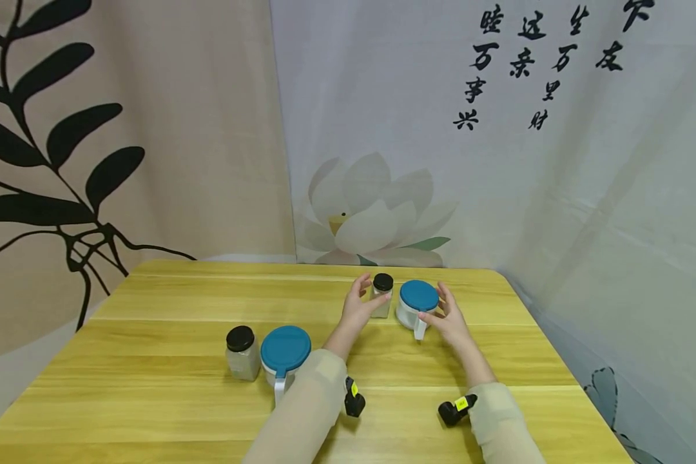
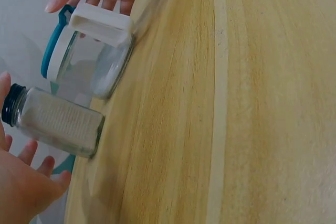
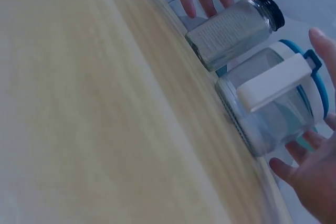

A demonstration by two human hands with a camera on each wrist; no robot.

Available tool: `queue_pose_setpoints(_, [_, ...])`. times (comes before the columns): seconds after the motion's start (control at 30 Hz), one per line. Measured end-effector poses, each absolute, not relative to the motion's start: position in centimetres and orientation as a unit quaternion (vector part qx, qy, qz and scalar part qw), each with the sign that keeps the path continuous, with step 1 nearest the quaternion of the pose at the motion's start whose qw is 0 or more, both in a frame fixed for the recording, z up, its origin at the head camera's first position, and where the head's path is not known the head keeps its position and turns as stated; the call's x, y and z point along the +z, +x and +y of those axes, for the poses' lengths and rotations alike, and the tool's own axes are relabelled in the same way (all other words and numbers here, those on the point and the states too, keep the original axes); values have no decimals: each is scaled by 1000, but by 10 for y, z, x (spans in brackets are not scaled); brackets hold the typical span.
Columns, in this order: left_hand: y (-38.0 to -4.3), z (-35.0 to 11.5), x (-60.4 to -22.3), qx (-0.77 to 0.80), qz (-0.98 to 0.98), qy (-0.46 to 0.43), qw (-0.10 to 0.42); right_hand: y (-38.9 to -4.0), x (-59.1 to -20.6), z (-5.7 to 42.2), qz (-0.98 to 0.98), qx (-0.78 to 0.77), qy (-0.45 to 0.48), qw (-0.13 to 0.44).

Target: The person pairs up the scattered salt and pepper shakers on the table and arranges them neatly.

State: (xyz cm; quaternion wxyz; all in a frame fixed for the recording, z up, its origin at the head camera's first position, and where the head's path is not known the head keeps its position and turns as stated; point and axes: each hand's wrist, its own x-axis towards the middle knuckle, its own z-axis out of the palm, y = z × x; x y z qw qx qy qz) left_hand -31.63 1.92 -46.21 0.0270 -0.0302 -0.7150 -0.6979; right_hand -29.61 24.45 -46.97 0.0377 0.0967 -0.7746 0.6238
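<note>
At the back of the table, a small clear glass jar with a black lid [image 1: 382,295] stands beside a larger glass jar with a blue lid [image 1: 419,296] and a white handle [image 3: 273,81]. My left hand [image 1: 361,303] is at the small jar's left side, fingers spread and relaxed. On the other side, my right hand [image 1: 448,317] is held around the right of the blue-lidded jar, its thumb near the handle. In the right wrist view its fingers are loosely bent and spread beside the glass. Both jars stand upright, side by side, between the two hands.
Closer to me on the left stand another black-lidded jar [image 1: 242,353] and another blue-lidded jar [image 1: 285,351], the latter partly covered by my left sleeve. The wooden table [image 1: 168,296] ends at a cloth backdrop [image 1: 383,129]. Each wrist wears a small black camera.
</note>
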Motion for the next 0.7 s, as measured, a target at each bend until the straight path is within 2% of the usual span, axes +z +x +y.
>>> queue_pose_setpoints(0.27, [-319,19,-462,-692,-719,-44,31,-303,-480,251,-781,617,98,23])
queue_pose_setpoints(0.7, [-324,21,-452,-678,-734,-38,21,-294,-453,246,-782,609,131,-23])
